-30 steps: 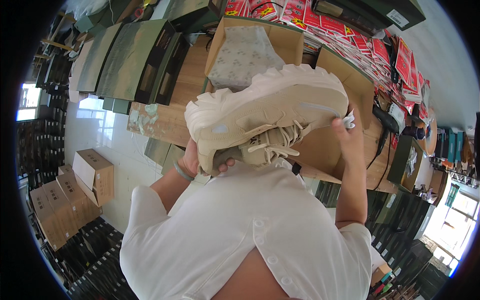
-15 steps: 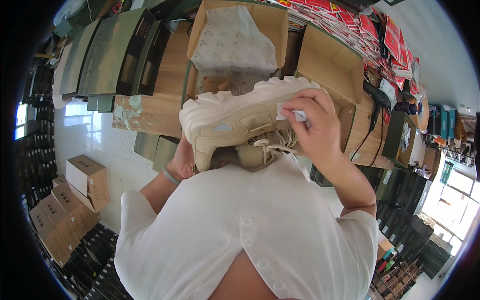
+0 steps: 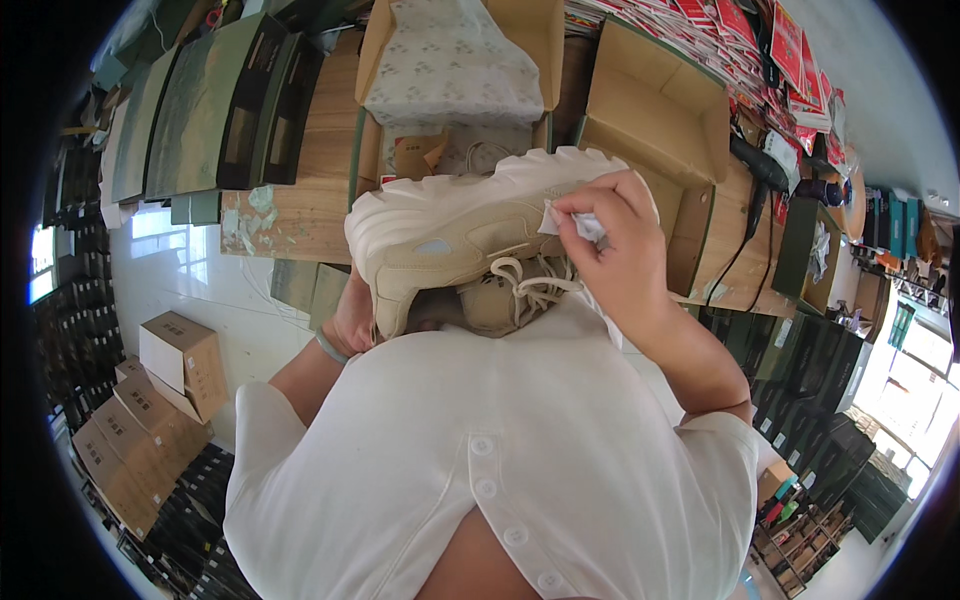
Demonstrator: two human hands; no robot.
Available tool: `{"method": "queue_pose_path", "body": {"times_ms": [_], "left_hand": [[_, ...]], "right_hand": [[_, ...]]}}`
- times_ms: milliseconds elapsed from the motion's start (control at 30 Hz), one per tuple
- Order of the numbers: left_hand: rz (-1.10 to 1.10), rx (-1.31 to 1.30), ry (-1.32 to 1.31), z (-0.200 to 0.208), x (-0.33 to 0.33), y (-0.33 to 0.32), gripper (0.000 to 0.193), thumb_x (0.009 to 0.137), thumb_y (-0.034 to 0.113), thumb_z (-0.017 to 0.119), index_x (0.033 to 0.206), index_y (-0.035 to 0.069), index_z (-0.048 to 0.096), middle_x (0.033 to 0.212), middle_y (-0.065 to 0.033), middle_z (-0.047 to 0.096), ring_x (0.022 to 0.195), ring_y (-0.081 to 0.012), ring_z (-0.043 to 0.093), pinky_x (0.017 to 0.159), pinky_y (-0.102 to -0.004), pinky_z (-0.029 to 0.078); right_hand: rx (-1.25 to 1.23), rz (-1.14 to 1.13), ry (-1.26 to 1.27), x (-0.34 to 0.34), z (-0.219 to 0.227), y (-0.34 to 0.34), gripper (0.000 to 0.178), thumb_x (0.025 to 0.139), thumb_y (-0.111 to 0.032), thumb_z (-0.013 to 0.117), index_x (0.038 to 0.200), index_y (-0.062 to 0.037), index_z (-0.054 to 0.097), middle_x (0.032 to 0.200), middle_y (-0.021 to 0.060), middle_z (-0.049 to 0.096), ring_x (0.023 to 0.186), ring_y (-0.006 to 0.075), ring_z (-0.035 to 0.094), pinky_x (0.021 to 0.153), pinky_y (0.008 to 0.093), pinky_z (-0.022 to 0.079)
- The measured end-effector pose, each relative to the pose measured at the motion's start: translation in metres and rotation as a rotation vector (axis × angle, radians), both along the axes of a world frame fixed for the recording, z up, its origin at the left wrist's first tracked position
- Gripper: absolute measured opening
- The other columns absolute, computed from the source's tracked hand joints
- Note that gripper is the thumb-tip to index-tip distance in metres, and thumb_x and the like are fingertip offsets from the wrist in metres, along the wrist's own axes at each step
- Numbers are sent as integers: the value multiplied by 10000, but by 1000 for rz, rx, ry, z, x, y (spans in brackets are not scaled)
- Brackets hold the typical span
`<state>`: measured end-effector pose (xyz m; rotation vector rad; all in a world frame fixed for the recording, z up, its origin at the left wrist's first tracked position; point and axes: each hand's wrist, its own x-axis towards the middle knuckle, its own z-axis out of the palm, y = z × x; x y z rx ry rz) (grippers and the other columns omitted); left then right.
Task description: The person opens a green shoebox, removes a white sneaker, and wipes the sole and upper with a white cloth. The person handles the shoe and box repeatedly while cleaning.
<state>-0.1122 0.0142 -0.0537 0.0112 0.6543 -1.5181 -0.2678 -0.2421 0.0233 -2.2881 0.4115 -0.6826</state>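
A beige lace-up shoe with a thick white lugged sole lies on its side against my chest, its toe to the right. Behind the heel, my left hand grips it from below; most of those fingers are hidden by the shoe. My right hand pinches a crumpled white wipe between thumb and fingers, pressed to the upper near the toe. The laces hang loosely over the tongue.
Beyond the shoe stands an open shoebox with patterned tissue paper. Another open box is beside it. Green boxes stand at left, a black hair dryer at right, and red-and-white packets behind. Cartons sit on the floor.
The shoe and both hands have shifted slightly left in view. My right hand, with the wipe, has tilted a little and stays at the shoe's toe area.
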Motion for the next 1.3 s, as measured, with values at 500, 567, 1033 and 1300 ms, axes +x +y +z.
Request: {"method": "queue_pose_path", "body": {"times_ms": [500, 567, 1033, 1300], "left_hand": [[-261, -249, -1718, 22, 4, -12, 816, 936, 682, 354, 1532, 148, 196, 1560, -78, 278, 1410, -275, 316, 1127, -443, 344], [-240, -212, -1964, 20, -1, -8, 798, 947, 637, 401, 1536, 149, 175, 1558, -70, 277, 1418, -249, 296, 1145, -420, 319], [-174, -114, -1302, 7, -12, 9, 751, 950, 624, 393, 1510, 144, 250, 1506, -104, 350, 1336, -315, 365, 1025, -440, 431], [-97, -134, -904, -12, -14, 24, 753, 939, 644, 389, 1495, 149, 276, 1477, -111, 377, 1254, -315, 398, 959, -448, 443]], "right_hand": [[75, -6, 38, -6, -3, -8, 130, 744, 12, 714, 839, -29, 634, 877, 115, 548, 833, 288, 566, 727, 354, 468], [-3, 34, -1, -6, -2, -7, 166, 736, 35, 696, 858, -39, 609, 895, 114, 524, 844, 297, 546, 702, 372, 464], [433, -365, -254, -33, 13, -35, 124, 880, -60, 681, 994, -49, 636, 933, 32, 605, 867, 103, 570, 743, 236, 456], [966, -335, -512, -41, 7, -49, 170, 938, -116, 650, 1049, 4, 600, 976, 35, 623, 874, 88, 567, 780, 219, 437]]}}
